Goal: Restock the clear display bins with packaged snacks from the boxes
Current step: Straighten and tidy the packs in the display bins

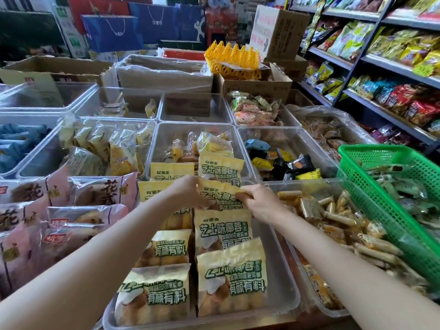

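A grid of clear display bins fills the frame from the left edge to the right, each holding one kind of snack so shoppers can pick by type; behind them, in the upper half, open cardboard boxes (164,72) stand close at hand as the supply. A shelf rack (371,60) of bagged snacks runs down the upper right, and a green basket (390,210) tilts over the bins at the right edge.

The front centre bin (283,277) carries yellow bread packets in two overlapping columns, each propped against the one behind, apparently so the printed fronts stay readable (a neat shingle, still being built at its far end). To its left lie pink pastry packs (71,210); to its right, a bin of wrapped stick snacks (333,215).

At mid-frame both hands meet on one yellow packet (221,194) at the far end of the right column. The left hand (188,191) pinches its upper left edge and the right hand (259,201) grips its right edge, fingers clamped on the wrapper, probably to square it into the row.
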A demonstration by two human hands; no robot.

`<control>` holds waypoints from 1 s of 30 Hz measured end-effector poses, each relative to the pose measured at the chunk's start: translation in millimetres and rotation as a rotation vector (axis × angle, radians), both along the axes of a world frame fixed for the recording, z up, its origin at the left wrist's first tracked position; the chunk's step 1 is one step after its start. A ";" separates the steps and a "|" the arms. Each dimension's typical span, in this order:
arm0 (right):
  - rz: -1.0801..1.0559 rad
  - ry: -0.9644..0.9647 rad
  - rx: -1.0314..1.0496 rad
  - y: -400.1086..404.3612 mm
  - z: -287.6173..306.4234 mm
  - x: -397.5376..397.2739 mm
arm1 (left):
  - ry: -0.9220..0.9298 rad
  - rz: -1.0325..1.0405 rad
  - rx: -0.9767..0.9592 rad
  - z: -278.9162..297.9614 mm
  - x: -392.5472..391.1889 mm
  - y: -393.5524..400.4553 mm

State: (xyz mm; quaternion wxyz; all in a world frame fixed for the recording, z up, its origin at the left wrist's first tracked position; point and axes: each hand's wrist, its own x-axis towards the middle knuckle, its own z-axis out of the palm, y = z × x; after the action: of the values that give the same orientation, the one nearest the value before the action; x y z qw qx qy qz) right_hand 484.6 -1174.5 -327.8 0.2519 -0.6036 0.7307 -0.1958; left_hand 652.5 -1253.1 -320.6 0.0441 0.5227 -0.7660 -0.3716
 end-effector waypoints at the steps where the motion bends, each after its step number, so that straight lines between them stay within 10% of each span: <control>1: -0.006 -0.029 -0.007 1.6 -2.7 -0.1 | -0.069 -0.021 -0.054 -0.7 -0.8 1.7; 14: -0.166 -0.246 0.322 -10.7 10.8 -2.8 | -0.050 0.016 -0.182 -2.0 9.9 19.7; 22: -0.246 -0.443 0.256 -10.3 5.6 1.2 | -0.170 0.083 0.126 -6.2 18.3 17.1; 30: -0.285 -0.446 0.095 9.1 -13.6 -3.1 | -0.177 -0.045 -0.014 -13.1 8.9 17.0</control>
State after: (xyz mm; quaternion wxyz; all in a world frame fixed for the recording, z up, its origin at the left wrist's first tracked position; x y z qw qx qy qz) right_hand 481.5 -1165.5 -341.4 0.4045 -0.4239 0.7433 -0.3228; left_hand 661.4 -1236.1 -333.7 -0.0283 0.5357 -0.7811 -0.3196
